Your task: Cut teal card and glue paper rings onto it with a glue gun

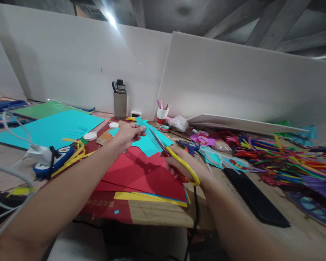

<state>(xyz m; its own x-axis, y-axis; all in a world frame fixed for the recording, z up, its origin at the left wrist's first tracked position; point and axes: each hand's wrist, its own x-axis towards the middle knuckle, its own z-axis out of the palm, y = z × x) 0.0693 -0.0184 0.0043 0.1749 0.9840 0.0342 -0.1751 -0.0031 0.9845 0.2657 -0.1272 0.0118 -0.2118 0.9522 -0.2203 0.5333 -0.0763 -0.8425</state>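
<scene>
Yellow-and-red-handled scissors [183, 163] are in my right hand [180, 159], fingers wrapped through the grips. Their blades point up and left, slightly apart, toward my left hand. My left hand [130, 135] pinches a small strip of turquoise paper [140, 122] between thumb and fingertips. Behind and below it lies a larger cut sheet of turquoise paper [152, 143]. Under both hands is a stack of red paper [146, 177], with yellow paper [152, 197] showing at its front edge. Whether the blades touch the strip I cannot tell.
A grey bottle [120, 101] and a cup of pens [162, 114] stand at the back. Pipe cleaners [282, 156] heap up at the right, near a black phone [255, 195]. A glue gun [191, 146] lies centre-right. At left are a large turquoise sheet [51, 127] and a white charger [40, 154].
</scene>
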